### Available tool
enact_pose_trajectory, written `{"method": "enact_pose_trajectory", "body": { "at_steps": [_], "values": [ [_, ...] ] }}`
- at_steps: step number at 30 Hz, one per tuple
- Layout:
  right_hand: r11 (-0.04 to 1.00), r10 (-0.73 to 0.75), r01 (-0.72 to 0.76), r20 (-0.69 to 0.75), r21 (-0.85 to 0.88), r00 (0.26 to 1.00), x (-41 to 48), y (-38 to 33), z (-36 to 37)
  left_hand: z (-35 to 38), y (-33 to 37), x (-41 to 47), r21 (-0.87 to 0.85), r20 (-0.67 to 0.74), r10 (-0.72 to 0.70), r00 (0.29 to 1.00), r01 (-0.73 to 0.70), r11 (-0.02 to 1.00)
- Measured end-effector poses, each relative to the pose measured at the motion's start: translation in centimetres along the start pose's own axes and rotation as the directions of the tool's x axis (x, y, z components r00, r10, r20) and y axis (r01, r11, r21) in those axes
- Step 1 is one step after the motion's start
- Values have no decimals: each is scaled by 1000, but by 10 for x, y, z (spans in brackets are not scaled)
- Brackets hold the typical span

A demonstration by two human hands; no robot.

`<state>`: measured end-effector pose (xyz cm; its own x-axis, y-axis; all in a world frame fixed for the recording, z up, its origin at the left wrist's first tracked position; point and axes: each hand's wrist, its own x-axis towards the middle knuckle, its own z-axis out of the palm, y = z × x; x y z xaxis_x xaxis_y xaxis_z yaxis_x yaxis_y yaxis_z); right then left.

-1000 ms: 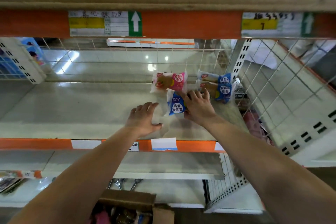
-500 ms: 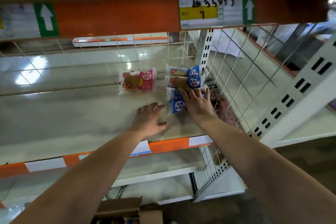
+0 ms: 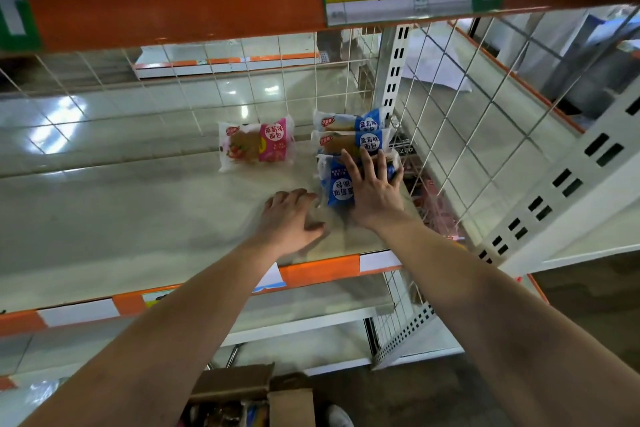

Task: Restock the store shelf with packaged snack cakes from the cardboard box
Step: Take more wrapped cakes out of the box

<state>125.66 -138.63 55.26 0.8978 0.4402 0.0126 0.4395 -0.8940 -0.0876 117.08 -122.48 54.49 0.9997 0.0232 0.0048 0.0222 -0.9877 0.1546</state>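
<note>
Pressing a blue snack pack (image 3: 336,184) with the right hand (image 3: 375,192), fingers spread, left hand (image 3: 291,218) relaxed and empty on the shelf (image 3: 138,218), pink pack (image 3: 258,144) behind, cardboard box (image 3: 258,392) below.

Both arms are extended forward and bare to the elbow. The left forearm (image 3: 166,322) runs in from the lower left and the right forearm (image 3: 485,288) from the lower right, so that they converge toward the hands.

Left hand (image 3: 291,215): palm down and slightly blurred. The fingers are loosely together and lightly bent, pointing forward. The thumb is extended sideways toward the right wrist, with a small gap between them. It grips nothing.

Right hand (image 3: 372,189): palm down and reaching further forward than the left. The fingers (image 3: 353,166) are straight and spread wide, pointing away from the body. The wrist is in line with the forearm.
</note>
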Motion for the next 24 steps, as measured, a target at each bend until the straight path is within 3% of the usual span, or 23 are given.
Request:
{"method": "enact_pose_trajectory", "body": {
  "at_steps": [7, 15, 24],
  "values": [
    [998, 11, -12, 15, 60, 1000, -4, -2, -11, -1, -4, -1, -16, 5, -33, 999, 33, 999],
    [981, -176, 185, -126, 62, 976, -11, -37, -39, -25, -22, -20, 28, -79, -86, 993, 88, 996],
    [937, -348, 347, -46, -39, 936, -24, -104, -40, -43, -51, -55, 75, -82, -183, 980, 189, 979]
  ]
}}
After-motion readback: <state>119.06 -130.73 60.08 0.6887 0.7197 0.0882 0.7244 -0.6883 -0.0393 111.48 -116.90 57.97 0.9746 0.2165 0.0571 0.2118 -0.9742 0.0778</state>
